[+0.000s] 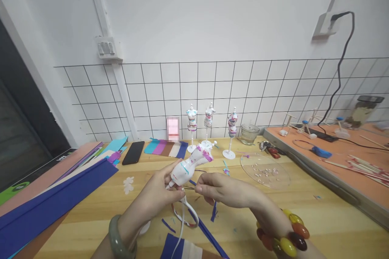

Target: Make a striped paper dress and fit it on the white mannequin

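Note:
My left hand [164,188] is wrapped around a miniature dress-form mannequin [185,168], tilted with its neck to the upper right. The mannequin is white, with pink and turquoise patches on its torso. Just right of it, my right hand [223,188] is closed in a pinch; whatever lies between its fingertips is too small or hidden to make out. A looped white cord [196,214] hangs beneath my left hand. Dark blue strips [206,232] lie on the wooden table below. Part of a white round base shows behind my left wrist.
Three decorated mannequins on stands [232,129] line the wall beside a glass bowl [249,133]. To the right lie a clear dish [264,170] with small bits and an orange board [358,162] with sticks. Coloured sheets [60,198] and a black phone [133,153] occupy the left.

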The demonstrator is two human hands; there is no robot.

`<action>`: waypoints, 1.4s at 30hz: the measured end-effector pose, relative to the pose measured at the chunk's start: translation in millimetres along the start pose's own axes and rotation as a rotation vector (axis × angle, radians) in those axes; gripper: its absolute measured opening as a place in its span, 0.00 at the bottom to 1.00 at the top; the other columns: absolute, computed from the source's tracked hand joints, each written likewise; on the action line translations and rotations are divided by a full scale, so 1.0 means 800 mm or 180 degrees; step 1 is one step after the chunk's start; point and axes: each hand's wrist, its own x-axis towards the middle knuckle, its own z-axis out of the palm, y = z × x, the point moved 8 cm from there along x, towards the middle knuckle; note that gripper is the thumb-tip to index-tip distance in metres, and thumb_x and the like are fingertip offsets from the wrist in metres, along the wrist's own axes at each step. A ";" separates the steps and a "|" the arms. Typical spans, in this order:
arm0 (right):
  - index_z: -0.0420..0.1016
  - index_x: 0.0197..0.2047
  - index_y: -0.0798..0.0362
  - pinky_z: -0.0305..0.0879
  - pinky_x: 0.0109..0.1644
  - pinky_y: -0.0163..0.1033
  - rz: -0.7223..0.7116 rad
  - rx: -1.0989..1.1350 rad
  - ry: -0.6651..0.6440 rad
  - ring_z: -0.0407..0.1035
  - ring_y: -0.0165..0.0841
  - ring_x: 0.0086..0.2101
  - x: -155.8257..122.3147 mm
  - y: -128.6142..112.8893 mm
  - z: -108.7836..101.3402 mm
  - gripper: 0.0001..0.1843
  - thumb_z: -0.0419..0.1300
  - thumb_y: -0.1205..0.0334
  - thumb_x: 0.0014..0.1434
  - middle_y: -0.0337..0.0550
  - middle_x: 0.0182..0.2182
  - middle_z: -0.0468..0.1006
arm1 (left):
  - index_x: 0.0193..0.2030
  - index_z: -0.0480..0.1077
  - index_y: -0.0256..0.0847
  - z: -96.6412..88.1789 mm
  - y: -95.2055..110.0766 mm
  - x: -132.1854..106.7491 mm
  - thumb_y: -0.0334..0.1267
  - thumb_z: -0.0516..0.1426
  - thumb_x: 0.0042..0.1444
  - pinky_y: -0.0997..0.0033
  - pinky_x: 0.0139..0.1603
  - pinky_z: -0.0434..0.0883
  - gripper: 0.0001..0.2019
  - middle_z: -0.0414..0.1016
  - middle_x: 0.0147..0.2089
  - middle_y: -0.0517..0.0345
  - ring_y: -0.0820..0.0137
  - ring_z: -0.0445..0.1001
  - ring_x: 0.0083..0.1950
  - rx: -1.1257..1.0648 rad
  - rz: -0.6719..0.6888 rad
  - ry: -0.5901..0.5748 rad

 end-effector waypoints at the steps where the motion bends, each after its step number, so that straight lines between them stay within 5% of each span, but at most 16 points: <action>1: 0.64 0.29 0.53 0.59 0.31 0.33 -0.0029 0.0034 -0.0040 0.62 0.27 0.25 0.000 -0.002 0.001 0.21 0.47 0.45 0.61 0.35 0.23 0.67 | 0.61 0.58 0.41 0.002 0.000 0.000 0.27 0.58 0.41 0.73 0.32 0.65 0.36 0.72 0.35 0.60 0.73 0.65 0.30 0.0003 0.0002 -0.0046; 25: 0.62 0.24 0.54 0.54 0.25 0.29 -0.0334 0.0239 -0.0161 0.57 0.24 0.21 0.009 0.000 0.008 0.18 0.51 0.53 0.61 0.32 0.18 0.63 | 0.59 0.60 0.43 0.025 0.001 -0.004 0.23 0.56 0.43 0.71 0.37 0.65 0.34 0.74 0.40 0.59 0.69 0.68 0.38 -0.0105 0.0130 -0.0474; 31: 0.70 0.34 0.55 0.54 0.26 0.30 -0.0159 0.0237 -0.0277 0.56 0.24 0.22 0.006 0.007 0.003 0.17 0.54 0.49 0.58 0.33 0.21 0.64 | 0.57 0.62 0.41 0.014 0.000 0.001 0.24 0.56 0.43 0.72 0.33 0.64 0.31 0.72 0.35 0.61 0.73 0.66 0.31 0.0101 0.0087 -0.0267; 36: 0.75 0.42 0.54 0.53 0.26 0.30 -0.0094 0.0082 -0.0041 0.55 0.25 0.24 0.011 0.013 0.003 0.26 0.66 0.46 0.43 0.33 0.23 0.66 | 0.51 0.65 0.40 -0.012 0.007 0.001 0.28 0.58 0.44 0.73 0.34 0.63 0.24 0.69 0.32 0.63 0.72 0.65 0.33 0.0164 0.0131 0.0209; 42: 0.78 0.32 0.54 0.54 0.25 0.30 -0.0067 -0.0012 0.0323 0.57 0.25 0.22 0.033 0.017 0.030 0.12 0.60 0.54 0.51 0.33 0.21 0.69 | 0.48 0.65 0.41 -0.031 0.013 -0.003 0.31 0.60 0.46 0.74 0.35 0.63 0.21 0.68 0.30 0.65 0.73 0.65 0.32 0.0019 0.0223 0.0548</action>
